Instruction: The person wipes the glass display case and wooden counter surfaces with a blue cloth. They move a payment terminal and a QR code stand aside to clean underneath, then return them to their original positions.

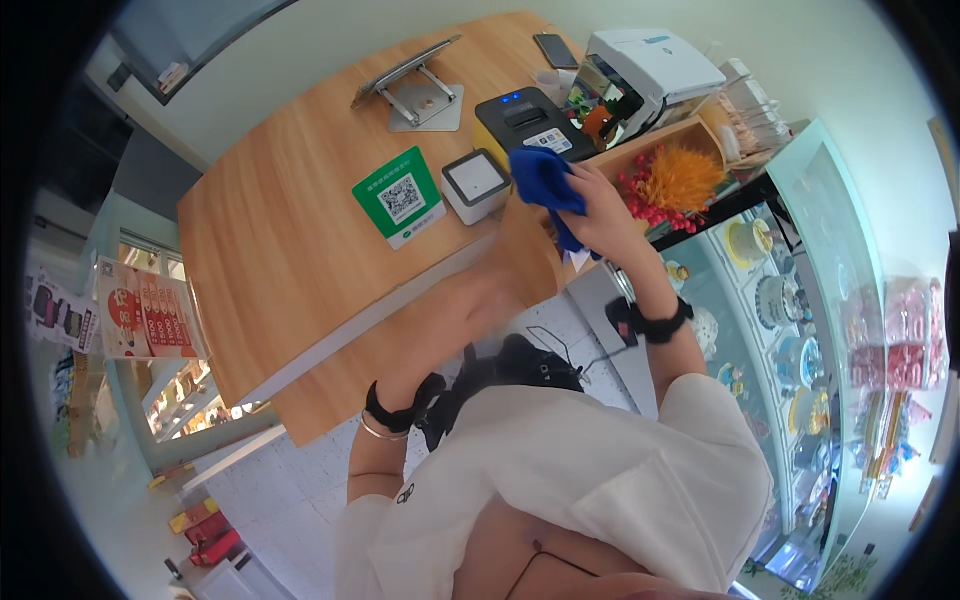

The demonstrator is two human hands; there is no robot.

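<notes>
My right hand (603, 212) is closed on a bunched blue cloth (545, 180). The cloth hangs beside a black-topped printer (530, 120) and a white scanner box (476, 184). My left hand (490, 300) is smeared by motion, so its fingers cannot be made out. It is low at the counter's front edge, next to a curved, tan wood-coloured piece (532, 262) below the cloth. Whether the left hand touches that piece, I cannot tell. Both wrists wear black bands.
On the wooden counter (290, 220) stand a green code sign (400, 198), a tablet stand (425, 108), a phone (555, 50) and a white machine (655, 65). Orange dried flowers (680, 180) stand at right, near a glass case (800, 300) of cakes. A red poster (150, 310) hangs at left.
</notes>
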